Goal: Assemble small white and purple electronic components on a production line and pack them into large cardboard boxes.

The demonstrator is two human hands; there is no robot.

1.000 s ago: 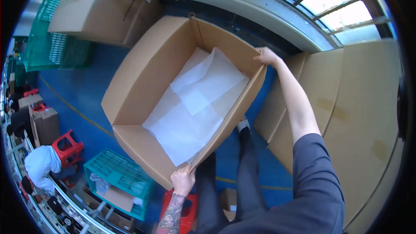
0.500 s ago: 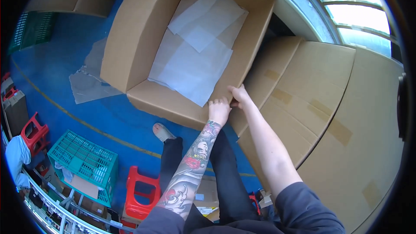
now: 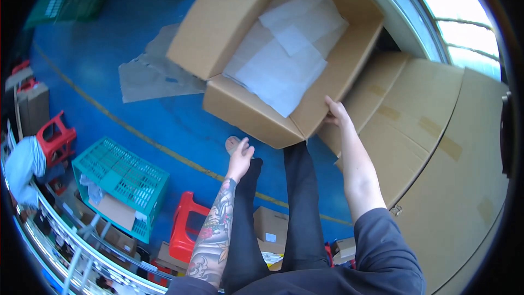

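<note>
A large open cardboard box (image 3: 248,110) stands tilted in the picture ahead of me. Thin white paper sheets (image 3: 281,68) overlap on its bottom. At the box's right side, my right hand (image 3: 337,112) grips the wall's edge near the front corner, thumb over the rim and fingers partly hidden on the outside. My left hand (image 3: 240,161) hangs apart from the box, in front of its near wall and above my shoe. Its fingers are loosely bent and apart, with nothing seen in them.
Stacked closed cartons (image 3: 415,114) stand close on the right. A grey torn sheet (image 3: 150,74) lies on the blue floor. Left are a green crate (image 3: 120,183), red stools (image 3: 188,226) and a metal-railed line (image 3: 71,240), with a person in a light blue sleeve (image 3: 24,169) beside it.
My left hand has let go of the box's near corner and drawn back to the left. My right hand stays at the box's edge. The view has shifted, so the scene sits further right.
</note>
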